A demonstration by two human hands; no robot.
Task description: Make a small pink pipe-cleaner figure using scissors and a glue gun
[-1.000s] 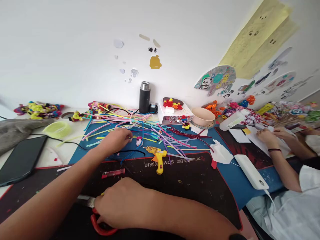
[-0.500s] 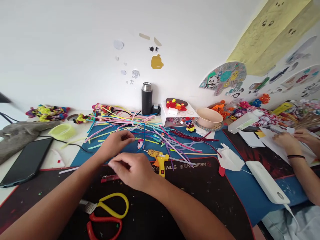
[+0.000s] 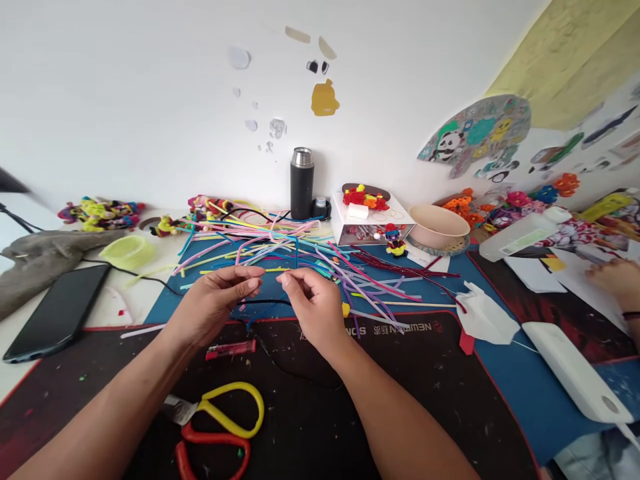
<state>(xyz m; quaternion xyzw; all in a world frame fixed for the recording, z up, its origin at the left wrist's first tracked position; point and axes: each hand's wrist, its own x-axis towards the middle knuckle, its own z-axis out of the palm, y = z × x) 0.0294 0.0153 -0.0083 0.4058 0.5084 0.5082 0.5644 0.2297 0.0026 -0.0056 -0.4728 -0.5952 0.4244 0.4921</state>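
My left hand [image 3: 220, 297] is raised over the front of the blue mat, its thumb and fingertips pinched together. Facing it, my right hand [image 3: 315, 303] also has thumb and forefinger pinched, a small gap from the left fingertips. Whatever sits in either pinch is too small to make out. Behind the hands lie many coloured pipe cleaners [image 3: 260, 250]; a blue one stands up near the right fingertips. The glue gun [image 3: 345, 309] is mostly hidden by my right hand, with a bit of yellow showing. Below, on the black mat, are a red cutter [image 3: 231, 350] and red-and-yellow-handled scissors [image 3: 220, 417].
A black thermos [image 3: 302, 187], a white box [image 3: 345, 230] and a pink bowl [image 3: 440, 227] stand along the wall. A phone [image 3: 57, 310] lies left. To the right are a crumpled tissue [image 3: 485, 317], a white power strip [image 3: 575, 370] and another person's hand [image 3: 615, 277].
My hands have come level and face each other; the right has moved up and right, now covering most of the glue gun. The red cutter shows more fully. The view has shifted slightly.
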